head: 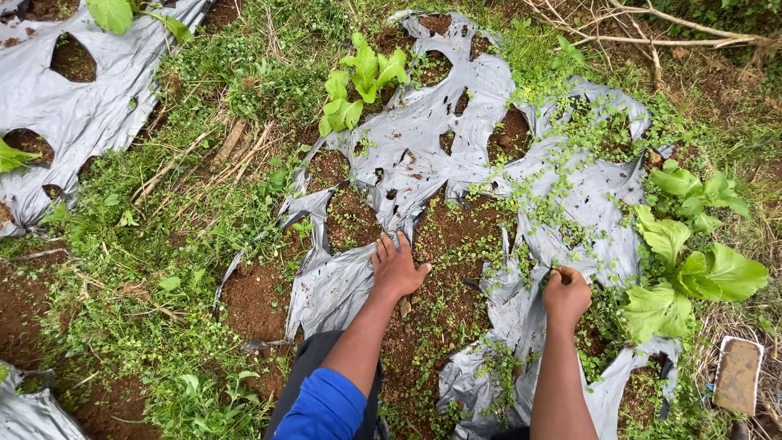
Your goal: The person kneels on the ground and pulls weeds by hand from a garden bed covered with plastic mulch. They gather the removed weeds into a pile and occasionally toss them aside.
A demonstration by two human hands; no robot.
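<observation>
It is an outdoor vegetable plot: torn grey plastic mulch [423, 122] covers red soil [252, 297], with leafy seedlings [362, 77] and weeds [570, 130].

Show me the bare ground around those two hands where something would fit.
Bare soil lies left of the torn grey plastic sheet, bordered by grass. The left hand presses flat on a soil strip dotted with small weeds. Around the closed right hand, creeping weeds and lettuce plants crowd everything.

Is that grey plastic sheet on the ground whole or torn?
Torn. The grey plastic sheet is ragged and full of holes, with soil and small weeds showing through; the left hand rests flat at its edge.
</observation>
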